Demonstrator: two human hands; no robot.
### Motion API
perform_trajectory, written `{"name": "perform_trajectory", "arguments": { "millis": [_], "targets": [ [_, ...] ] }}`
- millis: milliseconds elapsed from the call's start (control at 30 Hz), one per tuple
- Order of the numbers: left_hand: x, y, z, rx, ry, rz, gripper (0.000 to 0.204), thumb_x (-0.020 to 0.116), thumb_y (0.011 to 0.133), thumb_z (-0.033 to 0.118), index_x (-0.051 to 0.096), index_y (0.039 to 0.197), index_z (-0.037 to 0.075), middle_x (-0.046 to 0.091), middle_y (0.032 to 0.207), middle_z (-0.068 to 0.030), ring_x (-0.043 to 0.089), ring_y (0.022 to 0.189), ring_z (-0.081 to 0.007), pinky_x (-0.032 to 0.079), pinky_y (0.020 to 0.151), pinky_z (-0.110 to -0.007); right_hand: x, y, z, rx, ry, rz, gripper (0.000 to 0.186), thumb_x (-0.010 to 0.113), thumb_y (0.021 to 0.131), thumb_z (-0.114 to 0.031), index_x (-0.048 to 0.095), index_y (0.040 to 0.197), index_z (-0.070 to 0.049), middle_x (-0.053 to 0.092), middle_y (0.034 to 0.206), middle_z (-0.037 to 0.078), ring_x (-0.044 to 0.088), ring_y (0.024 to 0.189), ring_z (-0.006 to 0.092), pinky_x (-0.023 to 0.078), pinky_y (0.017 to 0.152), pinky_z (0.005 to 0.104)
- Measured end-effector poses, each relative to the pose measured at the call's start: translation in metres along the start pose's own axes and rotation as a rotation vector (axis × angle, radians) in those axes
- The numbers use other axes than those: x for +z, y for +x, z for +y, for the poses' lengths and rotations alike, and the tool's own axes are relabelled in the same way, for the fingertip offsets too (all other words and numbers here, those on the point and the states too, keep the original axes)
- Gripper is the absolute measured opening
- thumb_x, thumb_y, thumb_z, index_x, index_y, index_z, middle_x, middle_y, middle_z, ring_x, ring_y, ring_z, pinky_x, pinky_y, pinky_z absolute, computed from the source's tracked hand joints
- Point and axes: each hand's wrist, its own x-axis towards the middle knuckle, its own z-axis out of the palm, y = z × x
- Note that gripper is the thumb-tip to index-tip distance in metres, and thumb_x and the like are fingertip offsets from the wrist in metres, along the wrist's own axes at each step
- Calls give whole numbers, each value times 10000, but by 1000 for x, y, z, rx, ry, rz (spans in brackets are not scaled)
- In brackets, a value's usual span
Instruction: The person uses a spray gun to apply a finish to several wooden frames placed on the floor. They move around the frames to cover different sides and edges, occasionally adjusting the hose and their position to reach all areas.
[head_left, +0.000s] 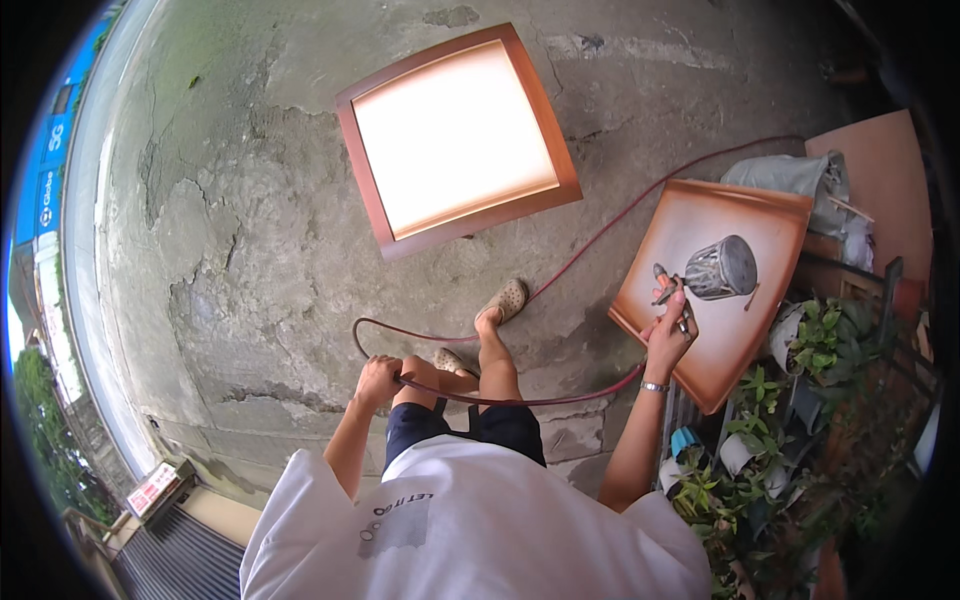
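Observation:
My right hand (pixel 672 335) is closed around a spray gun (pixel 665 290), whose nozzle points up and to the left. A paint-streaked metal cup (pixel 722 268) sits just right of it and looks attached to the gun. Beneath them is a flat panel (pixel 735 345) with a pale middle and brown-shaded edges. My left hand (pixel 380 380), in front of my knee, grips a dark red hose (pixel 520 402), which runs across my legs toward my right forearm. Farther off, a brown-framed panel (pixel 455 140) with a glaring white middle lies apart from both hands.
From my left hand the hose loops over the cracked concrete floor (pixel 270 200), past my shoes (pixel 505 300), to the far right. Potted plants (pixel 750 450) crowd the right side. A grey sack (pixel 800 180) and a brown board (pixel 880 180) lie behind the right-hand panel.

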Motion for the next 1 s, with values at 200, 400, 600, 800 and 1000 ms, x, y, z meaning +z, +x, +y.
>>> {"name": "perform_trajectory", "arguments": {
  "millis": [200,400,600,800,1000],
  "targets": [
    [39,-15,50,-208,-79,13,422,798,821,445,665,704,61,701,746,-142,677,791,-365,495,800,-475,-51,-16,-67,-110,115,-186,489,475,1090,-389,704,1180,33,720,909,98,458,396,69,372,360,223],
    [83,-26,81,-234,-185,248,448,803,800,462,635,681,64,678,714,-138,667,765,-367,484,772,-459,-85,-9,-126,-249,136,-324,514,473,1091,-434,711,1153,16,692,844,79,417,363,62,319,367,210],
    [124,-54,150,-362,-281,478,377,759,857,411,657,753,63,693,835,-119,654,884,-329,438,892,-460,-93,27,-189,-474,-48,-323,503,497,1082,-423,723,1196,12,716,815,96,487,370,90,348,363,247],
    [134,-20,196,-664,-260,760,302,711,926,318,642,873,29,653,1156,-174,568,1207,-393,382,1070,-524,-57,128,-234,-698,-247,-386,493,482,1084,-429,752,1189,-30,743,815,92,485,365,91,357,366,265],
    [105,59,237,-873,-486,739,288,691,974,253,622,928,-23,630,1244,-215,548,1292,-420,480,988,-473,24,292,-250,-837,-322,-592,453,535,1069,-398,759,1168,-17,758,805,106,520,377,90,376,372,267]
  ]
}}
